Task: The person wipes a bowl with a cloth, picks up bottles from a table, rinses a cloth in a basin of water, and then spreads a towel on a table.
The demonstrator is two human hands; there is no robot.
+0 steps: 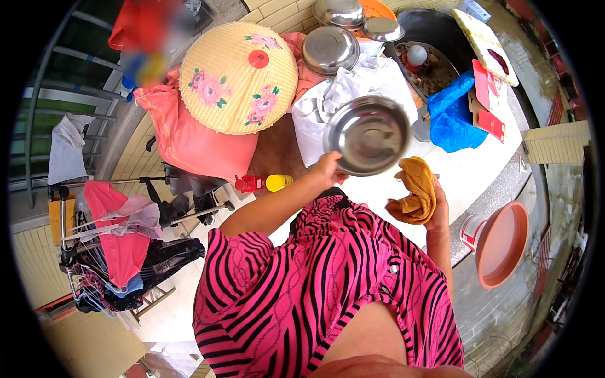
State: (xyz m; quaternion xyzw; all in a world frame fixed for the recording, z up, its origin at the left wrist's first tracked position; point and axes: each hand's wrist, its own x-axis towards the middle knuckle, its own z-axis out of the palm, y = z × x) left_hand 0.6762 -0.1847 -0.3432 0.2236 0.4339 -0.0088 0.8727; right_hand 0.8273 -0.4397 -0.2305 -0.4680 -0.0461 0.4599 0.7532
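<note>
A round stainless steel basin (371,137) is tilted up in front of me, its shiny inside facing the camera. My left hand (331,169) grips it by the near left rim, fingers partly hidden. To the right of the basin, my right hand (438,205) holds a bunched mustard-brown cloth (418,193), which hangs apart from the metal. Behind the basin stands a white sack (352,82). More stainless steel basins (330,49) lie upside down beyond the sack.
A woven conical hat (236,78) with painted flowers rests on pink sacks (208,156). Red (249,183) and yellow (279,182) bottles stand nearby. A black tub (432,30), a blue plastic bag (456,123) and an orange-brown basin (502,245) are rightward. At left is a clothes rack (118,179).
</note>
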